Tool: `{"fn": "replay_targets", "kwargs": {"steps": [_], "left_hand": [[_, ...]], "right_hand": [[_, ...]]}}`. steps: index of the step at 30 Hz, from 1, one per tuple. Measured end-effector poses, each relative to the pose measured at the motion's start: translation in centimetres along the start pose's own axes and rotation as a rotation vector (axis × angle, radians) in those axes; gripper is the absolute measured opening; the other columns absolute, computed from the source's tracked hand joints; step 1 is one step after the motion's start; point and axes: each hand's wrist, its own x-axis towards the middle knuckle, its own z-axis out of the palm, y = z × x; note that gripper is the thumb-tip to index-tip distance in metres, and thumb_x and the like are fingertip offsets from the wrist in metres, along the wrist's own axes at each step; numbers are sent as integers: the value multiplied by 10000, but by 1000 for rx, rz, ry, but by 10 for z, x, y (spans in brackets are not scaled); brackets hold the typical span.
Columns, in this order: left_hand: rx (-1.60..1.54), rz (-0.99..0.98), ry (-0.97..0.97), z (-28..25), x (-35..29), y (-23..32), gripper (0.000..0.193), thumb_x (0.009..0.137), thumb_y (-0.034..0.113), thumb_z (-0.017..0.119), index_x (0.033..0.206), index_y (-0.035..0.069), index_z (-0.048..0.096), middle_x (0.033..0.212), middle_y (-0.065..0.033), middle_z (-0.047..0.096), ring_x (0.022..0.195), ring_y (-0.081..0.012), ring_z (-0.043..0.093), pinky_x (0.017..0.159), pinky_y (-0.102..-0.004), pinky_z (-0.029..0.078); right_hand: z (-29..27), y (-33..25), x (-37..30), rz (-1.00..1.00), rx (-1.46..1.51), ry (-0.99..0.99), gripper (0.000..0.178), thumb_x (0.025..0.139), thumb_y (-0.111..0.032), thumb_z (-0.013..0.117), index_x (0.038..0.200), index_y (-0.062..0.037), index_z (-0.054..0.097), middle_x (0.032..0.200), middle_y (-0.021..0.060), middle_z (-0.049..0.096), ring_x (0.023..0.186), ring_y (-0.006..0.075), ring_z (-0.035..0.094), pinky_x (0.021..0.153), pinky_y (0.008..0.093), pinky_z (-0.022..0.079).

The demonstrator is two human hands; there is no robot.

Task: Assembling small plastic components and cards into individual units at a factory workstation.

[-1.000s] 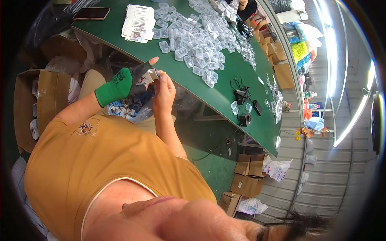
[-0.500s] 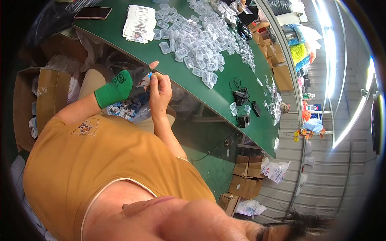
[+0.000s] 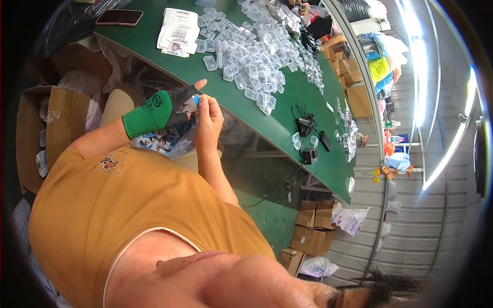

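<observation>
My left hand [image 3: 173,105] wears a green and black work glove with bare fingertips. It is closed on a small printed card piece [image 3: 190,106] with a blue edge, in front of the table edge. My bare right hand [image 3: 209,122] pinches the blue end of that same piece between thumb and fingers. Whether the piece is a flat card or a small packet is too small to tell. Below both hands lies a heap of similar small printed pieces [image 3: 160,139] in clear plastic, near my lap.
On the green table [image 3: 205,77] lie a large pile of small clear plastic boxes [image 3: 257,64], a stack of printed cards [image 3: 177,32], a phone [image 3: 119,17] and black adapters with cables [image 3: 307,126]. An open cardboard box [image 3: 67,120] stands left; more boxes [image 3: 310,238] sit beyond the table's end.
Both hands have shifted slightly to the right together with the small piece. The right fingers keep their pinch on its blue end.
</observation>
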Motion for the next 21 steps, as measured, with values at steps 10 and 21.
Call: {"fn": "replay_targets", "kwargs": {"steps": [10,21], "left_hand": [[56,96,89,9,-3,-2,923,848,79,715,1651,152,265,936,-123,699,739,-268,684,702,-364,551],[-211,-180,-1,2,-7,-4,972,862,149,746,1673,169,212,857,-59,651,717,-181,593,726,-338,522]], "right_hand": [[5,2,-4,-123,-91,16,192,1087,-163,571,1007,-15,663,862,-18,589,646,41,510,554,213,423],[2,-2,-13,-198,-319,-25,203,1019,-74,596,1181,11,684,902,72,645,864,252,615,867,358,439]]}}
